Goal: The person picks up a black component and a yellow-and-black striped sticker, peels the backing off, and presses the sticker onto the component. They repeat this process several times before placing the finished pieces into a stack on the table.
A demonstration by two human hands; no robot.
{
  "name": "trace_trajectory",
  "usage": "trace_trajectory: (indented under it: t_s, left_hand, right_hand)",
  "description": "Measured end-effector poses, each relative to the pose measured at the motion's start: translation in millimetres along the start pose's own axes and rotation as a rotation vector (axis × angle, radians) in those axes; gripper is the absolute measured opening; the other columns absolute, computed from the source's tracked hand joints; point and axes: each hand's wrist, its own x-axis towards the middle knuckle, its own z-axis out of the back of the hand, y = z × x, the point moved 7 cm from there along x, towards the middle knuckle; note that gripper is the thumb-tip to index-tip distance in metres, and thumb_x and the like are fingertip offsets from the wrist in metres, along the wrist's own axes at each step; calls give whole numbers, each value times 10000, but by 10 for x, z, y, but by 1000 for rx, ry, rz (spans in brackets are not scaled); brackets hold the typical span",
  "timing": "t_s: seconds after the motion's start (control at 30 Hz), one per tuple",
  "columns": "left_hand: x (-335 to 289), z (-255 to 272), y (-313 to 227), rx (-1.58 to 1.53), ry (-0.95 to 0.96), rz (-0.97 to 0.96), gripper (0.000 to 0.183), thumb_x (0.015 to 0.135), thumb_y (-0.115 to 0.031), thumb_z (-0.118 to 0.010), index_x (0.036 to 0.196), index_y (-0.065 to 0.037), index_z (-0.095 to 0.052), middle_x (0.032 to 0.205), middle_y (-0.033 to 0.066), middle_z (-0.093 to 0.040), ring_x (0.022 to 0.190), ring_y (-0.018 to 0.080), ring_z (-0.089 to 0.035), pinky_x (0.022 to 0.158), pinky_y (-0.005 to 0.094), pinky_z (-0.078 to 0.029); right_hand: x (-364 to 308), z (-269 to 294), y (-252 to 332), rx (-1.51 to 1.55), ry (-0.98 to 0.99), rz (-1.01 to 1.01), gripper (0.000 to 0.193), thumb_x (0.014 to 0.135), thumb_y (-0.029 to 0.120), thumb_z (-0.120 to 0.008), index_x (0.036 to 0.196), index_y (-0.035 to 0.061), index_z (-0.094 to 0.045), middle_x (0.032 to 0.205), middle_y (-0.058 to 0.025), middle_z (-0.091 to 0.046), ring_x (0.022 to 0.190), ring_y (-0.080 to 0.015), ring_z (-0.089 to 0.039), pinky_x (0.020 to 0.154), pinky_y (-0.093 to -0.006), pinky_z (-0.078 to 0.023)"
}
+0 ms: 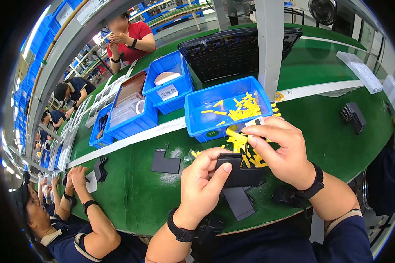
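Observation:
My left hand grips a dark black L-shaped plastic part, thumb across its front face. Just above the part, my right hand pinches a small yellow strip between thumb and forefinger. Beneath the hands lies a loose heap of yellow strips on the green table, partly hidden by the right hand and the part. Below the held part rest more flat black parts. Another L-shaped black part lies to the left of my left hand, with pale powdery marks around it.
A blue bin with yellow strips stands beyond my hands, near a metal post. Further left are blue boxes and a black crate. Black parts and white trays lie right. Co-workers sit left, right and across.

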Motion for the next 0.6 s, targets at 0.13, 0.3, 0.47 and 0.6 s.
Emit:
trace_trajectory:
  t_s: [0.13,0.3,0.47,0.6]
  left_hand:
    - [13,10,-12,9,-16,-21,219,946,-45,-602,1150,27,-570,977,58,-695,875,63,-622,772,212,-497]
    - [23,24,11,-24,-27,-10,216,946,-42,-602,1148,26,-570,970,53,-693,863,52,-614,763,205,-495]
    - [20,11,-1,-37,-25,-5,221,945,-40,-602,1153,27,-567,967,53,-694,867,55,-618,762,208,-498]
    - [14,-10,-9,-15,-18,8,223,944,-35,-599,1156,28,-564,975,58,-692,879,63,-624,769,212,-501]
  right_hand:
    - [-41,-29,-34,76,57,-80,127,820,49,-700,940,24,-735,853,-108,-683,791,-215,-652,717,-313,-510]
    - [-103,-121,-181,361,89,-357,137,858,55,-680,979,18,-735,870,-82,-696,833,-146,-649,746,-287,-504]
    - [-130,-130,-169,347,50,-344,123,870,50,-666,967,6,-728,859,-85,-691,800,-144,-644,722,-277,-505]
    - [-125,-105,-101,222,38,-257,109,866,35,-660,948,-8,-718,843,-92,-683,792,-160,-644,744,-276,-501]
